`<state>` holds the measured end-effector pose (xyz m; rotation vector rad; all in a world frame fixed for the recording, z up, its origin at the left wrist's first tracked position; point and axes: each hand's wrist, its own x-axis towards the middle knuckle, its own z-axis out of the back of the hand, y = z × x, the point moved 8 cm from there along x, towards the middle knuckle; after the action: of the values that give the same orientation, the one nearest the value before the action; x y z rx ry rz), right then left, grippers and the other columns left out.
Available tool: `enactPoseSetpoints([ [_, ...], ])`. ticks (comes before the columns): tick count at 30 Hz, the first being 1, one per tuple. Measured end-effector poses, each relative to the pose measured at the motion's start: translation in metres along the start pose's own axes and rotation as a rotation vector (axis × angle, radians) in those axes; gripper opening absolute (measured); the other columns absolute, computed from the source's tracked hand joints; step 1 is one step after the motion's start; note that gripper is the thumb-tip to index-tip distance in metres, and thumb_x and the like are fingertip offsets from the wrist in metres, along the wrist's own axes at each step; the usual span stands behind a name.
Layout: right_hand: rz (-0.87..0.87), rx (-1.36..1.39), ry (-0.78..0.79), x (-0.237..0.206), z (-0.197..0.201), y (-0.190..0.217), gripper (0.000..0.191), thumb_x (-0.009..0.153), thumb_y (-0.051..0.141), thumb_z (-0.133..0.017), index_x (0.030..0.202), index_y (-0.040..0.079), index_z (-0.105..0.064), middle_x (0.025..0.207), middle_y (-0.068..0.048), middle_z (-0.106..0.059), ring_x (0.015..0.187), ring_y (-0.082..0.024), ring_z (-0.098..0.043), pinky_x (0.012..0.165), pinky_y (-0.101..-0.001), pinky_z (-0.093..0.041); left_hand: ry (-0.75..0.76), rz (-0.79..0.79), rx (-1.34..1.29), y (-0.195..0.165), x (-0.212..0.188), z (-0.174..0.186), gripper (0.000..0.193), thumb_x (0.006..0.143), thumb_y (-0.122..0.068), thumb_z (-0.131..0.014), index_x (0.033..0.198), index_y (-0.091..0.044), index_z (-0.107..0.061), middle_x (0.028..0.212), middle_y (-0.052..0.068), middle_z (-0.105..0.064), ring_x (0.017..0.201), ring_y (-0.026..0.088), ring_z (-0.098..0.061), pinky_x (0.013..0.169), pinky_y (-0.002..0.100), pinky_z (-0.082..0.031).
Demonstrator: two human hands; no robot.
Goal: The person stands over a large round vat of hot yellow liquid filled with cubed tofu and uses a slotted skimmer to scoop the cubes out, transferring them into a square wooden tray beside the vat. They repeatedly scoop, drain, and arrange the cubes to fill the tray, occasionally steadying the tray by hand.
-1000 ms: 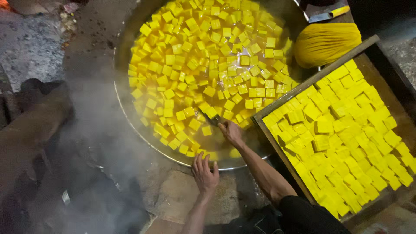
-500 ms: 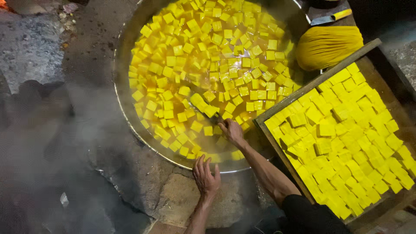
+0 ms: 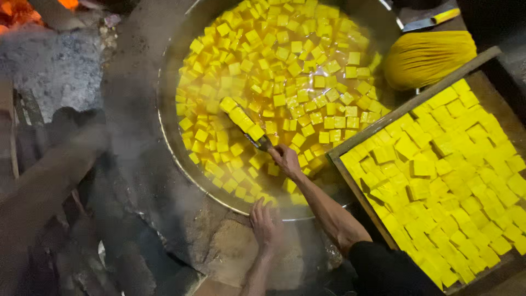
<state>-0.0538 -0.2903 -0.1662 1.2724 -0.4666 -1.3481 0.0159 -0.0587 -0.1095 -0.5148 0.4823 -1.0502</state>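
A wide metal pan (image 3: 167,131) holds yellow liquid full of floating yellow cubes (image 3: 285,71). My right hand (image 3: 285,159) reaches over the pan's near side and grips the handle of a flat scoop (image 3: 241,120) that carries a row of yellow cubes above the liquid. My left hand (image 3: 264,222) rests with fingers spread on the near rim of the pan and the stone ledge below it.
A wooden tray (image 3: 405,107) packed with yellow cubes (image 3: 449,170) lies at the right. A yellow fibrous bundle (image 3: 427,57) and a yellow-handled knife (image 3: 430,22) lie beyond it. Grey ash (image 3: 49,60) and glowing embers (image 3: 22,11) sit at the upper left. Steam drifts over the left.
The scoop has come up out of the liquid with a row of cubes on it and moved left and away. My left hand stays on the rim.
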Motion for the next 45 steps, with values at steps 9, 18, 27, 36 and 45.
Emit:
enactPoseSetpoints([
  [9, 0.095, 0.208, -0.280, -0.115, 0.138, -0.019, 0.037, 0.089, 0.039, -0.077, 0.103, 0.005, -0.072, 0.073, -0.009, -0.069, 0.064, -0.015, -0.065, 0.059, -0.0339, -0.053, -0.240, -0.297, 0.083, 0.018, -0.013, -0.005, 0.036, 0.094, -0.021, -0.063, 0.125, -0.002, -0.062, 0.129, 0.021, -0.059, 0.126, 0.042, -0.051, 0.107, 0.054, -0.041],
  [18, -0.004, -0.071, -0.691, -0.319, 0.399, -0.171, 0.042, 0.087, 0.045, -0.078, 0.108, 0.009, -0.076, 0.089, -0.008, -0.078, 0.077, -0.017, -0.071, 0.071, -0.0326, -0.057, -0.401, -0.416, 0.049, 0.003, -0.047, 0.009, 0.035, 0.095, -0.018, -0.067, 0.122, 0.003, -0.063, 0.123, 0.026, -0.062, 0.119, 0.044, -0.057, 0.105, 0.055, -0.045],
  [27, -0.384, -0.519, -0.827, -0.519, 0.605, -0.293, 0.053, 0.092, 0.058, -0.070, 0.117, 0.011, -0.074, 0.095, -0.012, -0.076, 0.083, -0.028, -0.074, 0.074, -0.0409, -0.057, -0.442, -0.559, 0.020, -0.108, -0.064, -0.026, 0.029, 0.101, -0.015, -0.068, 0.122, 0.004, -0.062, 0.128, 0.023, -0.061, 0.125, 0.042, -0.056, 0.111, 0.053, -0.045],
  [36, 0.074, -0.841, -0.818, -0.504, 0.680, -0.299, 0.034, 0.093, 0.023, -0.073, 0.125, 0.013, -0.073, 0.116, -0.008, -0.071, 0.103, -0.030, -0.069, 0.083, -0.0415, -0.055, -0.191, -0.749, -0.128, -0.289, -0.095, -0.144, 0.023, 0.095, -0.011, -0.068, 0.115, 0.001, -0.066, 0.117, 0.019, -0.068, 0.116, 0.036, -0.062, 0.104, 0.047, -0.048],
  [45, 0.160, -0.869, -0.866, -0.509, 0.672, -0.304, 0.030, 0.095, 0.017, -0.072, 0.124, 0.011, -0.069, 0.114, -0.006, -0.068, 0.105, -0.027, -0.068, 0.093, -0.0412, -0.054, 0.128, -0.864, -0.430, -0.465, -0.117, -0.280, 0.025, 0.093, -0.008, -0.069, 0.117, 0.000, -0.066, 0.116, 0.018, -0.068, 0.113, 0.036, -0.063, 0.102, 0.044, -0.049],
])
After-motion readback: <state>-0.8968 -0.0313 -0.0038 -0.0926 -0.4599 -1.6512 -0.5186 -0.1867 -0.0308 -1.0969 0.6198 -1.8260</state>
